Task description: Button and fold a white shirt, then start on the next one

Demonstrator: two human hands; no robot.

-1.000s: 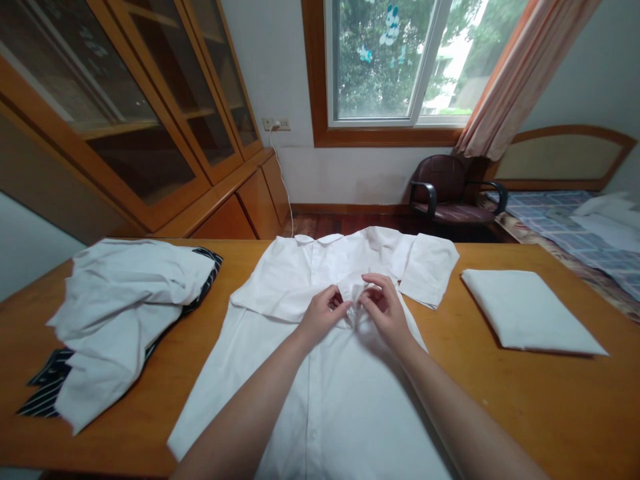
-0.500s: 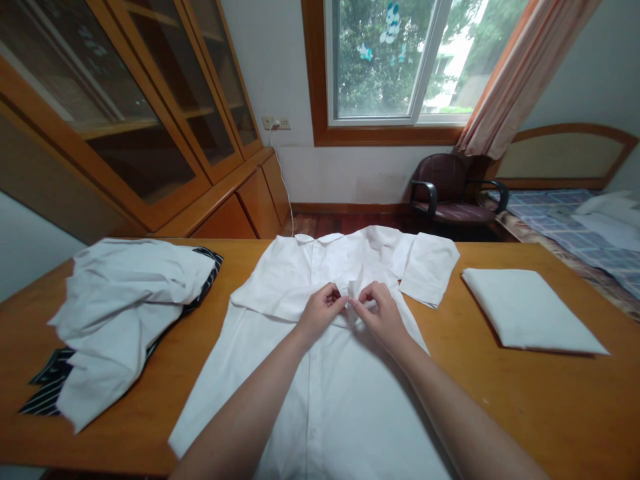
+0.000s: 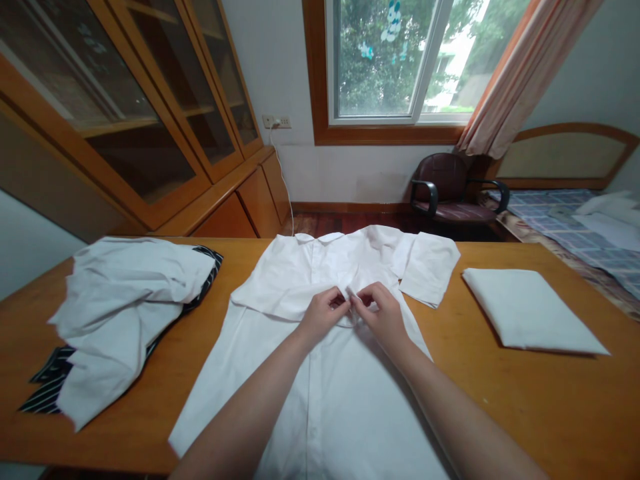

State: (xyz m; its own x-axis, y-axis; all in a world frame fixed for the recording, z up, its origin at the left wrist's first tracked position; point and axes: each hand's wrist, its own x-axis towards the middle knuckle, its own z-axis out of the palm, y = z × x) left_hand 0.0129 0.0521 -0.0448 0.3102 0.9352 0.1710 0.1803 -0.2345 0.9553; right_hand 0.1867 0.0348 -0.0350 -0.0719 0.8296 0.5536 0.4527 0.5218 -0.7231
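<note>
Pinching the front strip of a white shirt, your left hand and right hand meet fingertip to fingertip at the middle of the frame. Both hands are curled, thumbs and forefingers pressed together on the cloth, with a small tab of fabric showing between them. They seem to sit this close because the spot they hold is small and needs fine fingertip work. What exactly lies under the fingers is too small to tell.

The shirt lies front up on the wooden surface, its collar at the far edge and its hem running out of the frame's lower edge towards you. It is plain white, short-sleeved and lightly creased. One sleeve is folded across the chest left of centre; the other spreads out right of centre. Lying flat likely keeps the front steady under your hands.

At the left of the frame sits a rumpled white pile on top of a striped garment. At the right, well apart from the shirt, lies a folded cloth. Beyond the surface are a chair, a window and a glass-fronted cabinet.
</note>
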